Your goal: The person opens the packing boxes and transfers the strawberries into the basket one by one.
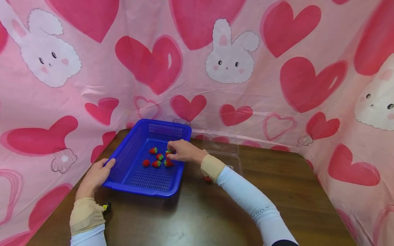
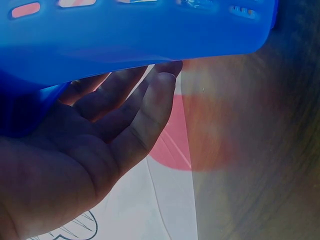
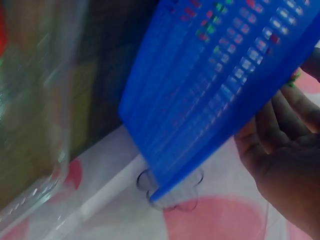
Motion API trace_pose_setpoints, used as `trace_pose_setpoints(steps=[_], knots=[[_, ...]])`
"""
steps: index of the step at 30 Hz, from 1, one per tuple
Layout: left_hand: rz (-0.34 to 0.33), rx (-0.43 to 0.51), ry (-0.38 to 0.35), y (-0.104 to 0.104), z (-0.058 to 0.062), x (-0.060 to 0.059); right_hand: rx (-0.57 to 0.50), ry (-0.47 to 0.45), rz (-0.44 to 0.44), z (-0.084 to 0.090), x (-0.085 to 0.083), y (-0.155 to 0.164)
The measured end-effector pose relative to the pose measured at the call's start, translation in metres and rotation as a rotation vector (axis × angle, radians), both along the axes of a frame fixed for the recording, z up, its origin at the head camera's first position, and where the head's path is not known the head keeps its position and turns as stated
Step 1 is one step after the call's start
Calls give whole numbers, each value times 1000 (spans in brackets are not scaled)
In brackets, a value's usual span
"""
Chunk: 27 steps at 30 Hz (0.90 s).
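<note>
A blue plastic basket (image 1: 123, 185) with slotted walls stands on the left part of the table, several strawberries (image 1: 156, 164) lying on its floor. My left hand (image 1: 97, 174) grips the basket's left rim, thumb on top; in the left wrist view its fingers (image 2: 157, 102) curl below the blue rim. My right hand (image 1: 184, 151) reaches over the basket's right side and pinches a strawberry by its green leaves (image 3: 295, 77), mostly hidden by the fingers. In the right wrist view, the basket's slotted wall is beside this hand.
A clear plastic box (image 1: 235, 159) with its lid up stands right of the basket, partly behind my right forearm. Something red (image 1: 208, 178) shows below that wrist. Pink heart-and-rabbit cloth (image 1: 191, 68) hangs behind the brown table (image 1: 271, 191).
</note>
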<state>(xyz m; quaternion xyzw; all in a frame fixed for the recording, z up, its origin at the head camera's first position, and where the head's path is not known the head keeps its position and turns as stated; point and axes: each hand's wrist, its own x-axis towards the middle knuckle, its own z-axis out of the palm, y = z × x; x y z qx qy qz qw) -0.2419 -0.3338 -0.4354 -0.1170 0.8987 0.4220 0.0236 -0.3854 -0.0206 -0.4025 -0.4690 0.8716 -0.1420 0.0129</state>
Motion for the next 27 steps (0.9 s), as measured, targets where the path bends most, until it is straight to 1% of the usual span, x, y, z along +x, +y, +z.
trace_pose_setpoints(steps=[2, 6, 11, 22, 27], knots=[[-2, 7, -13, -1, 0, 1, 50, 4, 6, -2, 4, -8], [-8, 21, -26, -1, 0, 1, 144, 11, -12, -7, 11, -22], [-11, 19, -36, -2, 0, 0, 249, 29, -22, -15, 16, -33], [-11, 30, -33, -2, -1, -2, 337, 36, -36, -23, 19, -45], [-15, 38, -47, -3, -2, -2, 340, 12, -31, -23, 19, -44]])
